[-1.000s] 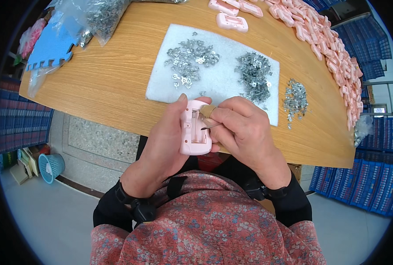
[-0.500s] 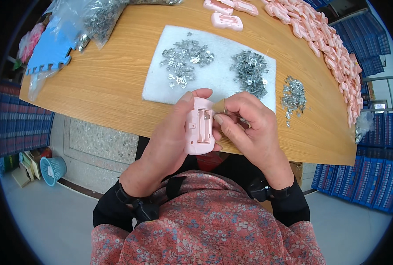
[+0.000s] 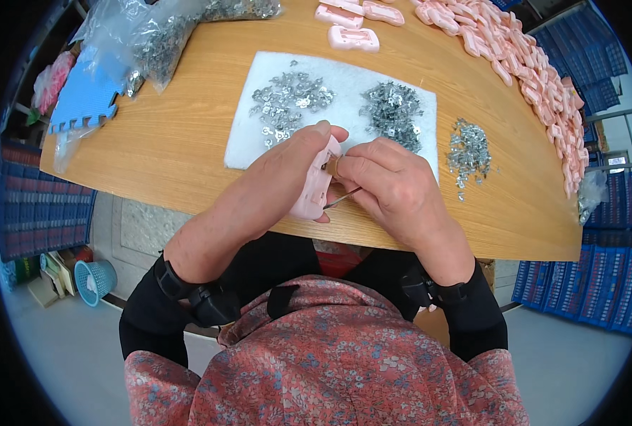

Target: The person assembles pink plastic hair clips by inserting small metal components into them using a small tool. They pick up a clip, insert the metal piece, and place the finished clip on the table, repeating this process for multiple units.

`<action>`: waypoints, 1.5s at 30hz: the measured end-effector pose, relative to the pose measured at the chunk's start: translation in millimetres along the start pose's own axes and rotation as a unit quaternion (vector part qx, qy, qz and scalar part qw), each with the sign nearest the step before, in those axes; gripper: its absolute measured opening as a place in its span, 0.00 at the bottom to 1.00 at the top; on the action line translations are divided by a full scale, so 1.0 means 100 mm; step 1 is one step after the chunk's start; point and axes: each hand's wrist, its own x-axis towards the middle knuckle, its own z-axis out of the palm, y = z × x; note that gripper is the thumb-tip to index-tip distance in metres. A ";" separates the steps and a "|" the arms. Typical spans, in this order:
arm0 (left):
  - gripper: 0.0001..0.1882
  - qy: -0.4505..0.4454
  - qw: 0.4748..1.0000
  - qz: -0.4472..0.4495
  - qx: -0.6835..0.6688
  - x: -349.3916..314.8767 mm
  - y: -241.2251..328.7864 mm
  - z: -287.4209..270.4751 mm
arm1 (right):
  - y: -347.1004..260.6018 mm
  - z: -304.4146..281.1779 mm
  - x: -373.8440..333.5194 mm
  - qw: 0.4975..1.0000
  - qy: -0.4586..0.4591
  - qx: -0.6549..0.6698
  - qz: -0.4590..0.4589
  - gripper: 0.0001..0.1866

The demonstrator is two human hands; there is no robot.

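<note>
My left hand [image 3: 273, 170] is closed around a pale pink plastic housing [image 3: 317, 186], tilted so its hollowed face turns toward the right. The thumb lies over its upper end. My right hand [image 3: 394, 181] is closed at that face, its fingertips bent in against the upper part. A tan cover [image 3: 334, 167] wraps one of its fingertips. From under those fingers a thin metal tool [image 3: 342, 198] reaches to the housing's lower edge; its exact kind is hidden. Beyond the hands a white foam mat [image 3: 348, 78] bears two heaps of small metal contact pieces.
A third heap of small metal pieces [image 3: 469, 150] lies on the wooden table [image 3: 167, 135] right of the mat. Pink housings [image 3: 504, 50] are piled along the right edge, with several more [image 3: 353, 38] behind the mat. Bagged metal pieces [image 3: 161, 46] and a blue foam tile [image 3: 85, 96] are at left.
The housing has turned from facing up to tilting toward my right hand, and has moved slightly up. The thin metal tool now shows beneath my right fingers.
</note>
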 end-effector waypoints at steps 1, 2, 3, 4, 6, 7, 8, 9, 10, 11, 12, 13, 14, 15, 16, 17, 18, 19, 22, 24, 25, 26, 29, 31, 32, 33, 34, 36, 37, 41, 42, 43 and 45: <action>0.26 0.002 1.000 -0.007 -0.009 0.01 0.02 0.01 | 0.02 0.00 0.00 1.000 0.000 0.004 0.005 0.13; 0.26 0.004 1.000 -0.015 -0.018 0.03 0.04 0.02 | 0.04 0.01 -0.01 1.000 0.001 0.008 0.009 0.12; 0.26 0.005 0.999 -0.022 -0.028 0.04 0.05 0.03 | 0.06 0.01 -0.02 1.000 0.000 0.010 0.014 0.12; 0.26 0.006 0.999 -0.022 -0.030 0.05 0.04 0.03 | 0.07 0.02 -0.03 0.999 0.003 0.020 0.033 0.11; 0.26 0.008 0.999 -0.023 -0.034 0.07 0.02 0.03 | 0.08 0.04 -0.07 0.997 0.007 0.041 0.070 0.10; 0.26 0.013 0.999 -0.020 -0.024 0.07 0.02 0.04 | 0.07 0.04 -0.08 0.986 0.016 0.092 0.136 0.09; 0.26 0.019 1.000 -0.017 -0.014 0.07 0.02 0.05 | 0.04 0.05 -0.10 0.969 0.025 0.142 0.201 0.08; 0.26 0.024 1.000 -0.013 -0.004 0.07 0.03 0.06 | 0.01 0.06 -0.10 0.945 0.034 0.191 0.264 0.08; 0.26 0.023 0.996 0.040 0.074 0.09 0.02 0.06 | 0.01 0.09 -0.12 0.919 0.044 0.255 0.297 0.08; 0.25 0.021 0.984 0.093 0.152 0.11 -0.02 0.04 | 0.01 0.13 -0.14 0.888 0.054 0.319 0.328 0.08; 0.25 0.028 0.966 0.134 0.220 0.13 -0.02 0.06 | 0.01 0.16 -0.15 0.851 0.065 0.379 0.358 0.09; 0.24 0.040 0.941 0.175 0.286 0.14 -0.02 0.07 | 0.00 0.18 -0.14 0.825 0.070 0.411 0.381 0.10; 0.24 0.063 0.915 0.206 0.341 0.16 -0.01 0.13 | -0.02 0.21 -0.11 0.798 0.075 0.443 0.403 0.11; 0.24 0.085 0.884 0.235 0.394 0.17 0.00 0.18 | -0.02 0.23 -0.10 0.769 0.079 0.473 0.423 0.12; 0.23 0.090 0.861 0.244 0.438 0.17 0.03 0.23 | 0.00 0.26 -0.10 0.767 0.086 0.471 0.426 0.12; 0.23 0.094 0.835 0.252 0.480 0.15 0.08 0.28 | 0.03 0.29 -0.10 0.766 0.092 0.469 0.430 0.12; 0.23 0.100 0.807 0.259 0.521 0.14 0.10 0.30 | 0.06 0.31 -0.10 0.765 0.097 0.468 0.433 0.13; 0.23 0.096 0.804 0.254 0.530 0.16 0.10 0.30 | 0.08 0.30 -0.10 0.749 0.089 0.482 0.445 0.12; 0.23 0.110 0.796 0.248 0.540 0.23 0.13 0.25 | 0.12 0.24 -0.08 0.728 0.060 0.501 0.464 0.12; 0.23 0.154 0.796 0.253 0.528 0.25 0.16 0.20 | 0.13 0.21 -0.06 0.748 0.033 0.481 0.456 0.13; 0.24 0.153 0.821 0.263 0.483 0.27 0.17 0.13 | 0.12 0.19 -0.05 0.767 0.026 0.454 0.453 0.13; 0.25 0.152 0.844 0.272 0.436 0.29 0.17 0.04 | 0.10 0.17 -0.03 0.784 0.019 0.427 0.449 0.13; 0.27 0.164 0.922 0.204 0.285 0.15 0.23 -0.03 | 0.09 0.13 0.00 0.827 -0.010 0.354 0.436 0.12; 0.28 0.159 0.955 0.162 0.191 0.05 0.22 -0.07 | 0.11 0.10 0.00 0.866 -0.022 0.279 0.416 0.10; 0.29 0.150 0.964 0.158 0.151 0.02 0.19 -0.11 | 0.14 0.10 0.00 0.888 -0.025 0.227 0.398 0.09; 0.29 0.139 0.972 0.154 0.112 0.00 0.17 -0.13 | 0.15 0.10 0.01 0.908 -0.027 0.174 0.380 0.08; 0.29 0.141 0.975 0.147 0.086 -0.03 0.15 -0.14 | 0.17 0.12 0.02 0.929 -0.021 0.134 0.343 0.07; 0.30 0.144 0.980 0.131 0.033 -0.09 0.11 -0.16 | 0.22 0.19 0.06 0.963 -0.010 0.052 0.266 0.05; 0.30 0.145 0.980 0.132 0.022 -0.12 0.08 -0.16 | 0.22 0.22 0.10 0.968 -0.017 0.024 0.251 0.05; 0.30 0.126 0.983 0.130 -0.043 -0.16 -0.04 -0.20 | 0.21 0.29 0.22 0.975 -0.048 -0.065 0.209 0.04; 0.30 0.117 0.983 0.129 -0.065 -0.16 -0.07 -0.23 | 0.21 0.32 0.24 0.974 -0.057 -0.081 0.203 0.04; 0.31 0.102 0.983 0.122 -0.091 -0.17 -0.09 -0.24 | 0.21 0.34 0.25 0.976 -0.042 -0.070 0.203 0.04; 0.31 0.069 0.982 0.108 -0.142 -0.17 -0.13 -0.24 | 0.21 0.34 0.24 0.978 -0.012 -0.047 0.203 0.04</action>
